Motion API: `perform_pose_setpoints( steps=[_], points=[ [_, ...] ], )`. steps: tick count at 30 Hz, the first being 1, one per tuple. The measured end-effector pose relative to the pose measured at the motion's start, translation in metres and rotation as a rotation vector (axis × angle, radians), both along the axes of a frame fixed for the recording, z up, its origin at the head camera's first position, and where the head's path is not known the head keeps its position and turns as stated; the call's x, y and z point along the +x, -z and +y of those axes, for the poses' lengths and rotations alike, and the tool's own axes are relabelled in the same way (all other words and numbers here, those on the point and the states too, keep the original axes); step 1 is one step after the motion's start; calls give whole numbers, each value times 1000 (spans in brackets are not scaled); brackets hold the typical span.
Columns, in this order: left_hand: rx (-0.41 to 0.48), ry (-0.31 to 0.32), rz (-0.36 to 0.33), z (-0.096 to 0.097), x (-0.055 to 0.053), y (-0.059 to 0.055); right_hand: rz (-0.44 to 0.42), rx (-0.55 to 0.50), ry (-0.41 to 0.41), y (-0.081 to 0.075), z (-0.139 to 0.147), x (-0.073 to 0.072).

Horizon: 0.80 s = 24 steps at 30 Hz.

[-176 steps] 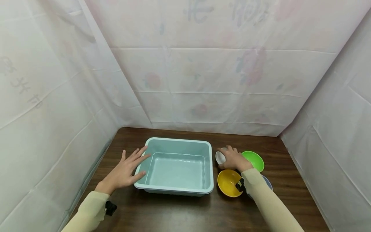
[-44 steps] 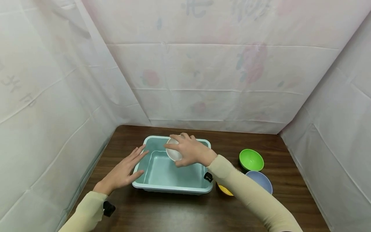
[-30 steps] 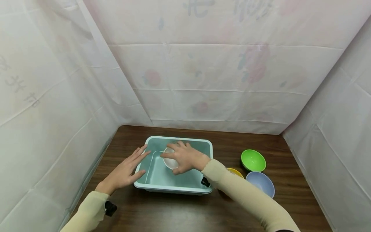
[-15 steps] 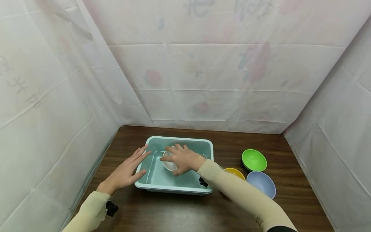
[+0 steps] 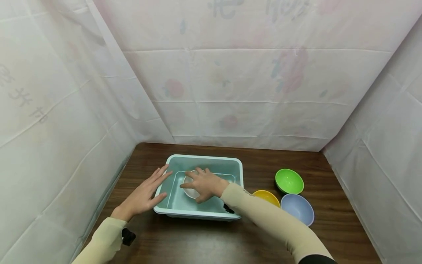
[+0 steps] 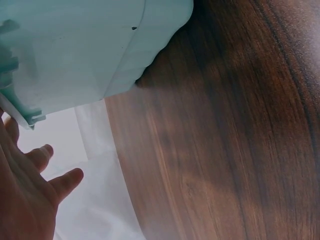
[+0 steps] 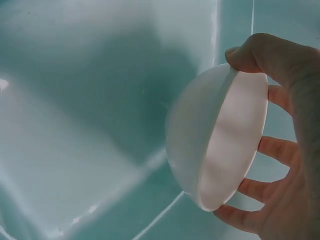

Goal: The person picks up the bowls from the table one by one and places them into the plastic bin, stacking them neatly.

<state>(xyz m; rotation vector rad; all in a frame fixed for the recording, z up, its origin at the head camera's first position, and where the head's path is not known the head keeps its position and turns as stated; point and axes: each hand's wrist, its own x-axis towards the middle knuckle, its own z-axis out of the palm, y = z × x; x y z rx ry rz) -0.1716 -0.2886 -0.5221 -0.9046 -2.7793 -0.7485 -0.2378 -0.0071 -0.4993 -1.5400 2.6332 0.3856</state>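
Observation:
A white bowl (image 7: 235, 135) is down inside the pale blue-green plastic basin (image 5: 204, 211). My right hand (image 5: 206, 185) grips the bowl by its rim, thumb on one side and fingers spread along the other, as the right wrist view shows. From above, the hand covers part of the white bowl (image 5: 190, 192). At the basin's left rim my left hand (image 5: 145, 194) rests with straight, spread fingers. In the left wrist view, that hand's fingers (image 6: 67, 182) reach up by the basin's edge (image 6: 20, 117).
Right of the basin stand a green bowl (image 5: 289, 181), a blue-purple bowl (image 5: 298, 209) and a yellow bowl (image 5: 267, 197) partly hidden by the right sleeve. All are on a dark wooden table (image 5: 184, 238). White patterned sheets (image 5: 230, 91) hang around the back and sides.
My right hand has taken the white bowl from beside the yellow and green bowls, carried it left over the basin, and lowered it inside. My left hand has stayed at the rim.

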Motion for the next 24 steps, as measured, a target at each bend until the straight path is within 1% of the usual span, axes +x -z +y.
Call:
perform_pose_setpoints(
  steps=[4,6,13,24],
  points=[
    [-17,-4,3,-1,0,0,-34,8,11,3,-6,1],
    [-22,-4,0,-1,-1,0,-36,14,16,5,-8,1],
    [-10,0,14,-2,-2,2,-76,20,18,6,-15,-1],
    [-16,-4,-3,-1,-2,2,-80,31,19,12,-20,-7]
  ],
)
